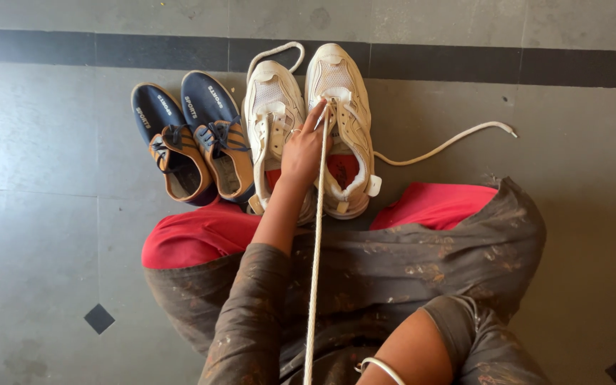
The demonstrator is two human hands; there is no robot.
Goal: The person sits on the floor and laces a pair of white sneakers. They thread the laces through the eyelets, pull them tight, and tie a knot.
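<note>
White shoelace (pixel 316 235) runs taut under the left hand (pixel 304 151), fingers extended, pressing the white sneaker (pixel 344 107).

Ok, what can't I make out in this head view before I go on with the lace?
- Right hand: cut off by the bottom edge, so its grip is unseen.
- White lace: its near end runs off the bottom edge.
- Lace eyelets on the right white shoe: partly hidden by the left hand.
- Inside the white shoes: too dim to tell.
</note>
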